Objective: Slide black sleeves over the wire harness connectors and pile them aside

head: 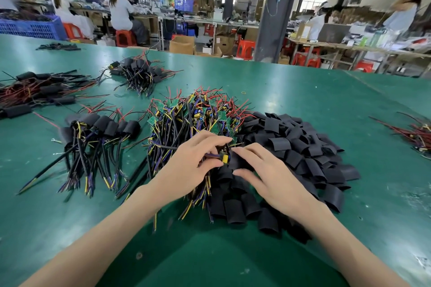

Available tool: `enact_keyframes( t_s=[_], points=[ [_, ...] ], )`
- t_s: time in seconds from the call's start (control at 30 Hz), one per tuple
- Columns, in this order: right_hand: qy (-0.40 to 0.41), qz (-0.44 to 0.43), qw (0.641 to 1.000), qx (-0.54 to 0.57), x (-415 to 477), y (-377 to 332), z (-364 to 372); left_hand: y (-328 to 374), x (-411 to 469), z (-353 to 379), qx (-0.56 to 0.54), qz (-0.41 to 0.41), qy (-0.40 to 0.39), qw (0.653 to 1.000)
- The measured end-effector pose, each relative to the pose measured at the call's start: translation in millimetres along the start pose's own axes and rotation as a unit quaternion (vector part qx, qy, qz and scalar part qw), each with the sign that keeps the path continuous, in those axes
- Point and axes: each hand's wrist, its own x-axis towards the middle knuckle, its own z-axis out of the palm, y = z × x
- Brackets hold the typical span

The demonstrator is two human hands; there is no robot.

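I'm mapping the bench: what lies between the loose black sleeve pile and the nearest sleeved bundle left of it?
In the head view, the heap of unsleeved harnesses lies between the sleeve pile and that sleeved bundle.

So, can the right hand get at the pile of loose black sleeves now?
Likely yes: the right hand lies on the sleeve pile, nothing covering it, though its fingers now pinch one sleeve.

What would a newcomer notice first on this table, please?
Probably the tangled heap of wires and green circuit boards at the centre, with the pile of black sleeves just right of it. In front, the left hand pinches one wired part while the right hand holds a sleeve beside it.
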Motion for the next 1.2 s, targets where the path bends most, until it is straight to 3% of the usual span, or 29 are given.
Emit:
enact_keyframes(
  t_s=[0.67,1.0,1.07,1.2],
  points=[
    [0.034,-0.003,0.995,0.091,-5,-1,11,6,-5,3,-0.004,0.009,0.046,0.999],
    [0.075,-0.002,0.994,0.08,-4,2,11,9,-4,3,-0.001,-0.018,0.05,0.999],
    [0.117,0.008,0.993,0.036,-3,4,10,9,-1,-5,0.032,-0.003,0.083,0.996],
    [0.189,0.072,0.978,-0.045,-2,13,0,0,12,-46,0.124,0.048,0.251,0.959]
  ],
)
